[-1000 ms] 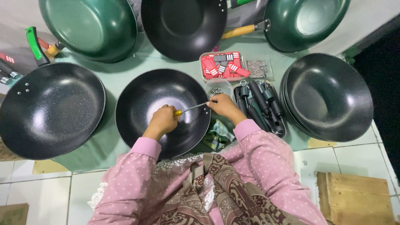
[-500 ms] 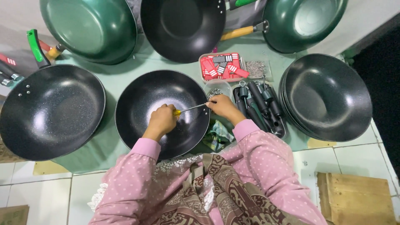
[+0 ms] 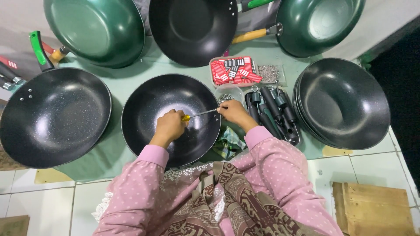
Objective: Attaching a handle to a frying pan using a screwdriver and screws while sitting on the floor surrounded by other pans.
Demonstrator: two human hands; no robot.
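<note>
The left hand [image 3: 169,126] is gripping the screwdriver [image 3: 199,115] handle inside the black wok [image 3: 144,109], whose rims are crowding neighbouring pans. The right hand [image 3: 234,112] is pinching the shaft tip at the wok's right edge, beside the handles [image 3: 273,111].

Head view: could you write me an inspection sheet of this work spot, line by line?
Surface: pale green cloth on a white tiled floor.
Job's things: black wok in the middle; screwdriver with a yellow handle lies across it, tip at the right rim.
Clutter: other black and green woks around; stack of black woks; tray of black handles; box of red and striped bits; bag of screws.
Grippers: left hand grips the screwdriver handle; right hand pinches at its tip by the rim.
Cables: nothing seen.
Surroundings: wooden board at lower right; the person's pink dotted sleeves.
</note>
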